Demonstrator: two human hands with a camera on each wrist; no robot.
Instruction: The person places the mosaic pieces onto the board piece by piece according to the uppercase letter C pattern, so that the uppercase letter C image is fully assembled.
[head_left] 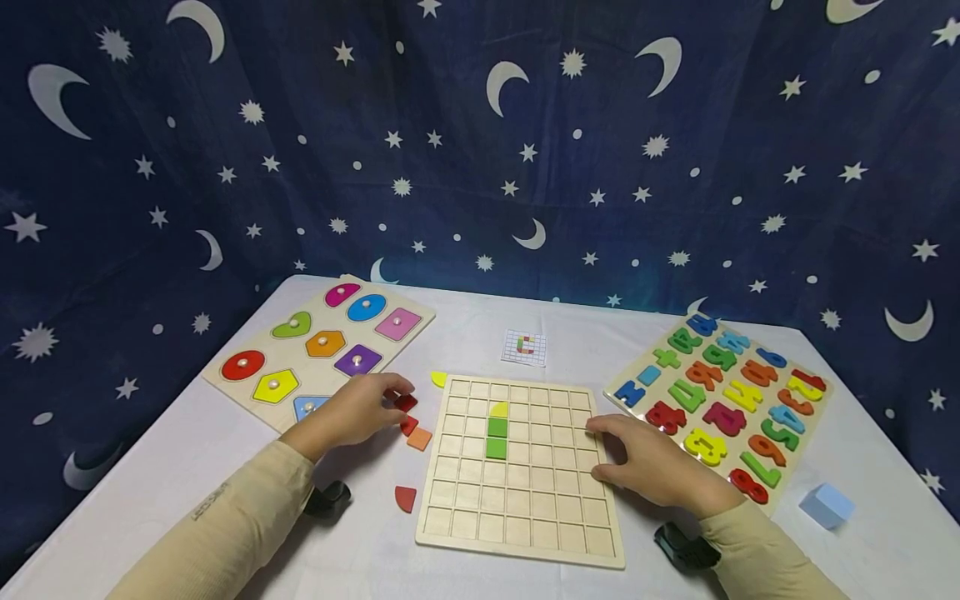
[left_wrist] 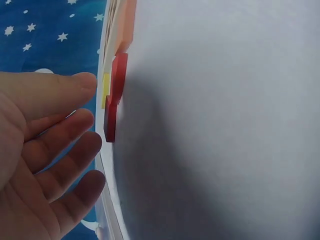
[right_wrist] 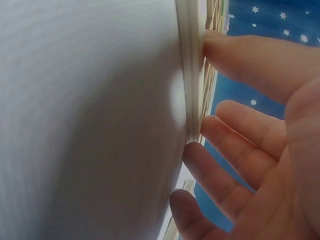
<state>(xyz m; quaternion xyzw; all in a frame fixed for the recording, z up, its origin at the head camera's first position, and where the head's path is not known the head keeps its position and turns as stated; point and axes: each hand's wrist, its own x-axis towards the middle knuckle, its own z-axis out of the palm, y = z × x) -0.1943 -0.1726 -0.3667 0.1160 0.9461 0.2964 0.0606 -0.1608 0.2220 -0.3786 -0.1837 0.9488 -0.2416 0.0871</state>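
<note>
Taking the centre of the wooden grid board [head_left: 540, 507] as the middle of a clock face, the left hand [head_left: 358, 410] is held between nine and ten o'clock, open, with its thumb parted from loosely bent fingers. Just beside its fingertips, two red pieces [head_left: 406, 402] are seen lying on the tabletop [head_left: 360, 554]; whether they are touched cannot be told. Near them, closer to the board, an orange square [head_left: 419, 439] is placed, and a red quarter-round piece [head_left: 405, 498] is found between eight and nine o'clock. A yellow piece [head_left: 438, 380] is set by the board's corner between ten and eleven.

The board's three o'clock edge is touched by the right hand [head_left: 648, 460], which is open, its thumb and fingers spread. Towards eleven o'clock on the grid, one column is filled by a yellow quarter-round [head_left: 498, 409] above two green squares [head_left: 497, 438].

At twelve, a pattern card [head_left: 524, 347] is laid. A shape puzzle [head_left: 384, 348] is positioned at ten, and a number puzzle [head_left: 724, 418] between two and three.
</note>
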